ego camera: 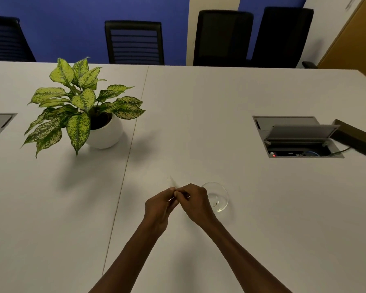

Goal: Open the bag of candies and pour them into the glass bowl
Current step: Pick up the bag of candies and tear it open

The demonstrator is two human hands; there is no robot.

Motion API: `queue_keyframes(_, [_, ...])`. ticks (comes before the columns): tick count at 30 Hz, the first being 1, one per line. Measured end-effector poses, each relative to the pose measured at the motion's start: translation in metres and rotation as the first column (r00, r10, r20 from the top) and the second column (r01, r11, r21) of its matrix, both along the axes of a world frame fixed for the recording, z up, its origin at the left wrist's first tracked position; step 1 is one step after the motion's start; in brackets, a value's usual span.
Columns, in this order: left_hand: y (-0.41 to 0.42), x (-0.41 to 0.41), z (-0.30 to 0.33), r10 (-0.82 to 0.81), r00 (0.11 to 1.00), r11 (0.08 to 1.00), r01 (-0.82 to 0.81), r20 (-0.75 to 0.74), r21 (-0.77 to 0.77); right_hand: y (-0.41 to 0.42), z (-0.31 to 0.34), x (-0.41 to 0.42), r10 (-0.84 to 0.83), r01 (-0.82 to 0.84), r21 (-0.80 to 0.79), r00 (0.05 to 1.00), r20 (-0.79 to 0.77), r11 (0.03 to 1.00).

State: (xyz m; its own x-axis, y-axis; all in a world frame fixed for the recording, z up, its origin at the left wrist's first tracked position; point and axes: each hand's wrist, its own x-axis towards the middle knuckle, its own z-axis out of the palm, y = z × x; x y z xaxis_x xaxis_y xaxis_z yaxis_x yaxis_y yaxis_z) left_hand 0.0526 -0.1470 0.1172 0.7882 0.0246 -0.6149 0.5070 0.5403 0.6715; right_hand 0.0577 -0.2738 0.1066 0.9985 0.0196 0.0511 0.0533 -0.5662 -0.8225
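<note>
My left hand [160,205] and my right hand [193,199] meet fingertip to fingertip above the white table, both pinching a small pale bag of candies [173,182]. Only a thin clear corner of the bag sticks up past the fingers; the candies are hidden by my hands. The glass bowl [219,196] stands on the table just right of my right hand, partly covered by it. It looks nearly bare inside, with only a small glint at the bottom.
A potted plant [84,106] in a white pot stands at the far left. An open cable hatch [297,137] is set in the table at the right, with a dark box [356,138] beside it. Black chairs [134,42] line the far edge.
</note>
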Motion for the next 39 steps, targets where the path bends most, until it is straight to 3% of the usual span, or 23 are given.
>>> queue_keyframes(10, [-0.025, -0.003, 0.015, -0.022, 0.998, 1.000, 0.022, 0.061, -0.001, -0.029, 0.018, -0.001, -0.077, 0.082, 0.094, 0.996, -0.052, 0.992])
queue_keyframes(18, [-0.034, -0.006, 0.021, -0.149, 0.978, 0.966, 0.112, 0.145, 0.232, -0.035, 0.020, -0.005, -0.161, 0.186, 0.175, 0.976, -0.147, 0.967])
queue_keyframes(24, [-0.040, -0.017, 0.027, -0.151, 0.969, 0.977, 0.117, 0.193, 0.176, -0.034, 0.025, -0.012, -0.141, 0.159, 0.152, 0.982, -0.126, 0.976])
queue_keyframes(28, [-0.040, -0.018, 0.030, -0.101, 0.985, 0.982, 0.077, 0.137, 0.172, -0.035, 0.030, -0.015, -0.145, 0.168, 0.165, 0.979, -0.141, 0.972])
queue_keyframes(32, [-0.037, -0.016, 0.033, -0.109, 0.990, 0.979, 0.092, 0.090, 0.180, -0.036, 0.033, -0.018, -0.138, 0.203, 0.302, 0.965, -0.224, 0.931])
queue_keyframes(39, [-0.035, -0.013, 0.033, -0.157, 0.987, 0.982, 0.152, 0.044, 0.109, -0.039, 0.041, -0.023, -0.058, 0.295, 0.576, 0.918, -0.393, 0.762])
